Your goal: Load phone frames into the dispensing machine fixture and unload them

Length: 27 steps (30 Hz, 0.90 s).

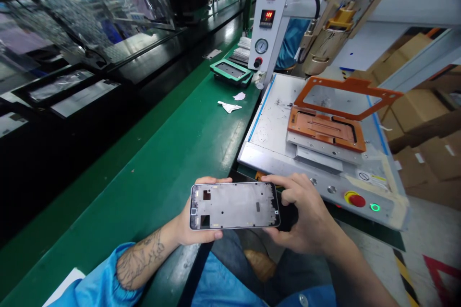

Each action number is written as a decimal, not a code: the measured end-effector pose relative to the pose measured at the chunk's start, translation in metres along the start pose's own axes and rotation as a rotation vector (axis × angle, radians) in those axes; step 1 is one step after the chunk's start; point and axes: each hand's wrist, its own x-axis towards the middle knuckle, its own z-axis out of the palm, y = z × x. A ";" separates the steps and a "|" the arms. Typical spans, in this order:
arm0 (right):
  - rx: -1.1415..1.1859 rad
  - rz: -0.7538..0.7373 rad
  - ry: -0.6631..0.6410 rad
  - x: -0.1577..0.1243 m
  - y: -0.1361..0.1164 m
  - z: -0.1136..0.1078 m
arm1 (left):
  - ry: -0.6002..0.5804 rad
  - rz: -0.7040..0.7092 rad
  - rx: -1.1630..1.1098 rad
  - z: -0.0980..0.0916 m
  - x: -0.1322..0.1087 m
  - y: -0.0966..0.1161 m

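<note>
1. Dark green, glossy bench top (187, 129) runs diagonally away from me across the workshop.
2. Right of it, over the remote feed, I have a white-and-silver metal machine (272, 115), its display lit with red digits.
3. On that machine's bed I see an orange rectangular hinged fixture (306, 123), lid raised.
4. Farther along the bench I make out stacked, green-rimmed rectangular trays (230, 77).
5. Nearest me is a flat, grey, rectangular metal frame (234, 206), held up in front of the machine, near the bench's edge. Its long axis runs left to right, almost level; the end with two square openings points left, the opposite end right, and its broad grey face is turned up toward my camera.
6. I see the bare right hand (306, 212) pinching the frame's right end, index finger at the far edge, thumb at the near one.
7. The bare left hand (185, 225) is clamped around the left end, thumb along the near edge.
8. Beyond, I spot two torn white paper scraps (229, 107) on the bench.
9. Smallest for me: a round red push button (357, 200) on the machine's front.
</note>
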 end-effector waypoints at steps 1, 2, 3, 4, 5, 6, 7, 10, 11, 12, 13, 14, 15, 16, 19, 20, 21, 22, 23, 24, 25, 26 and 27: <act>-0.001 -0.001 0.004 0.000 0.000 0.000 | -0.002 0.006 0.003 0.000 0.000 0.000; -0.001 -0.005 0.007 -0.001 0.000 -0.001 | -0.007 0.014 0.007 0.000 0.001 0.001; 0.000 -0.007 0.010 -0.001 0.000 -0.001 | -0.013 0.021 0.013 0.000 0.001 0.001; -0.002 -0.011 0.012 -0.001 0.000 -0.001 | -0.015 0.031 0.021 0.000 0.002 0.001; -0.004 -0.014 0.010 -0.002 0.000 -0.001 | -0.017 0.035 0.031 0.000 0.002 0.002; -0.007 -0.017 0.011 -0.002 0.000 -0.001 | -0.017 0.041 0.043 0.000 0.002 0.002; -0.009 -0.018 0.012 -0.002 0.000 -0.001 | -0.014 0.046 0.053 0.001 0.002 0.003; -0.004 -0.026 0.019 -0.003 0.000 -0.001 | -0.006 0.055 0.081 0.001 0.002 0.004; 0.002 -0.029 0.021 -0.003 0.000 -0.001 | -0.004 0.057 0.086 0.001 0.001 0.004; 0.009 -0.029 0.024 -0.003 -0.001 -0.002 | -0.002 0.054 0.092 0.001 0.001 0.004; 0.018 -0.027 0.023 -0.003 -0.001 -0.002 | -0.001 0.048 0.096 0.001 0.000 0.004; 0.029 -0.028 0.025 -0.004 -0.001 -0.002 | 0.003 0.043 0.096 0.001 0.000 0.004; 0.045 -0.031 0.030 -0.004 -0.001 -0.002 | 0.007 0.037 0.093 0.001 0.000 0.004; 0.060 -0.036 0.036 -0.004 -0.001 -0.002 | 0.009 0.030 0.087 0.001 0.000 0.004; 0.090 -0.043 0.050 -0.006 0.001 -0.002 | 0.009 0.018 0.055 0.000 0.000 0.004; 0.092 -0.038 0.052 -0.006 0.001 -0.001 | 0.006 0.015 0.043 0.000 0.001 0.004; 0.091 -0.031 0.053 -0.007 0.002 -0.001 | 0.001 0.016 0.031 0.001 0.001 0.004; 0.091 -0.026 0.055 -0.007 0.002 0.000 | -0.002 0.020 0.018 0.001 0.001 0.004; 0.096 -0.023 0.058 -0.007 0.003 0.001 | -0.003 0.021 0.006 0.002 0.001 0.004; 0.104 -0.018 0.057 -0.007 0.004 0.002 | 0.000 0.019 -0.006 0.003 0.000 0.004; 0.124 -0.015 0.053 -0.007 0.005 0.003 | 0.003 0.013 -0.018 0.004 0.000 0.004; 0.153 -0.016 0.047 -0.008 0.008 0.003 | 0.008 0.007 -0.025 0.005 -0.001 0.004; 0.182 -0.016 0.040 -0.010 0.011 0.003 | 0.023 -0.008 -0.032 0.004 -0.001 0.004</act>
